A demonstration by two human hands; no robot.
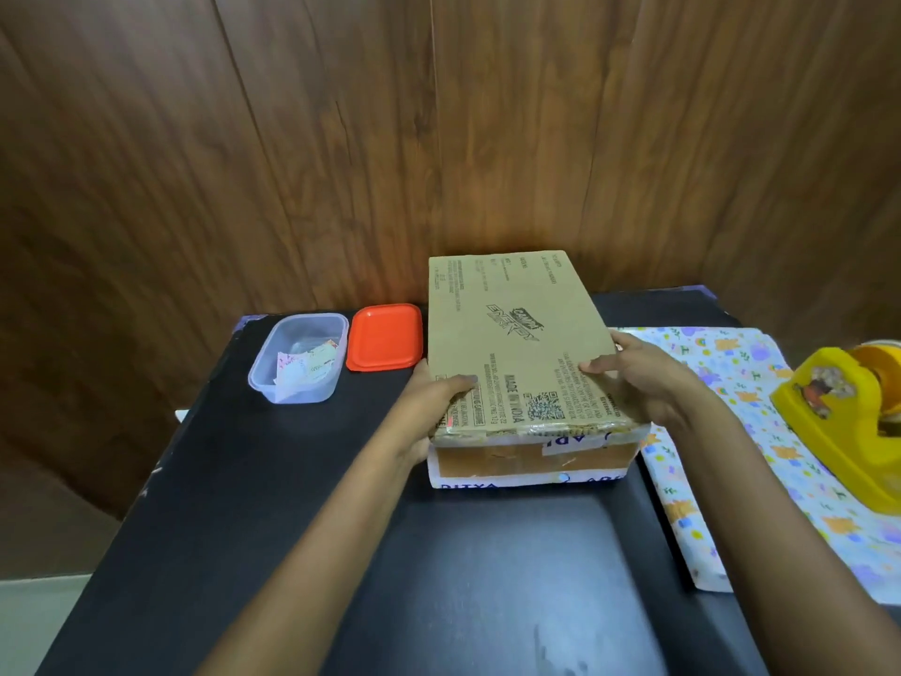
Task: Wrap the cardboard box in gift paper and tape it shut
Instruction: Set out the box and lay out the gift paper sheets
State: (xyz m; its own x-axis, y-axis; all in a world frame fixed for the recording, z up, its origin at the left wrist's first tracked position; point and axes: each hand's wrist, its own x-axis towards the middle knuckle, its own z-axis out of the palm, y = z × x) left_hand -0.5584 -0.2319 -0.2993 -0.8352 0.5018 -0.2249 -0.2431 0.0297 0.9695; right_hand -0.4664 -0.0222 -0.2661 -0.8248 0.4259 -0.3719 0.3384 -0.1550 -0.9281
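Black table — box, tub (paper scraps)

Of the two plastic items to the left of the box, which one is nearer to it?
The flat red lid, right beside the cardboard box; the clear tub holding paper scraps sits farther left.

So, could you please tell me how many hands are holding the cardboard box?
2. The left hand grips the cardboard box at its near-left edge; the right hand grips its near-right edge. No others seem hidden.
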